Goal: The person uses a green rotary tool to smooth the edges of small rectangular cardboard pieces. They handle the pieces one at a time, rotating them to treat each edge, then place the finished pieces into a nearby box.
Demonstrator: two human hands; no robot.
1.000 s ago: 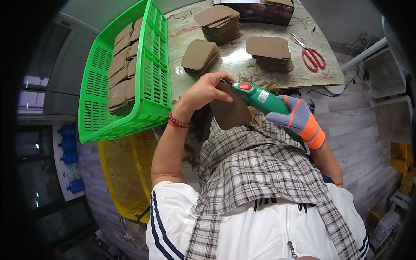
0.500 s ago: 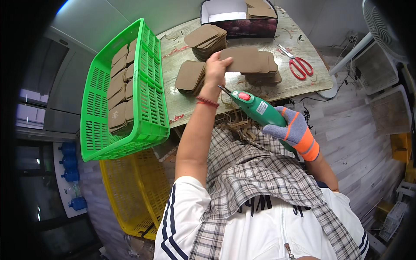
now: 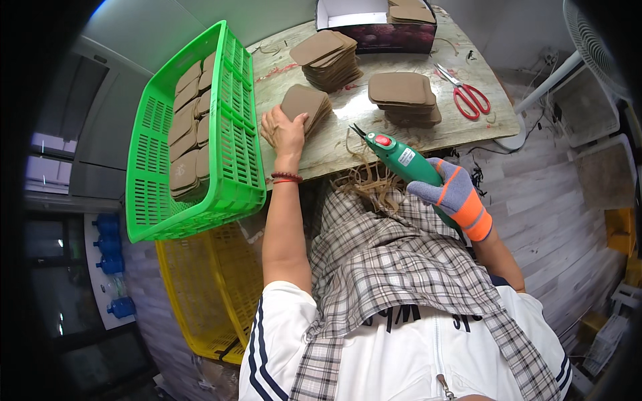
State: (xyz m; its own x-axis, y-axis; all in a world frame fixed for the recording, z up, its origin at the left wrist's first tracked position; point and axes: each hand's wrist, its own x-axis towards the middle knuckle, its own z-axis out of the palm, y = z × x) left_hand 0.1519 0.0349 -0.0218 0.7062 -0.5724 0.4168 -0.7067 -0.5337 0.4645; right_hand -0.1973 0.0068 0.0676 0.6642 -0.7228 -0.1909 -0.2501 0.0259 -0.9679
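My bare left hand (image 3: 285,137), with a beaded bracelet at the wrist, is at the near left corner of a short stack of brown rounded pads (image 3: 304,103). Its fingers lie along the stack's side and the thumb at its front edge. In my right hand (image 3: 456,194), gloved in grey and orange, is a green handheld electric cutter (image 3: 409,159) with a red button. The narrow dark tip points up and left above the table edge. Behind the left stack rises a taller stack of pads (image 3: 328,57). Another stack (image 3: 403,93) sits right of centre.
Red-handled scissors (image 3: 468,99) lie on the table's right. At the back stands an open box (image 3: 378,41) holding pads. A green basket (image 3: 231,144) of stacked pads is on the left, above a yellow crate (image 3: 197,294). Trimmed brown strips (image 3: 374,184) hang over my lap.
My left hand has let go of a brown pad at the right stack and moved left to the near left stack. The cutter stays in my right hand, almost unmoved.
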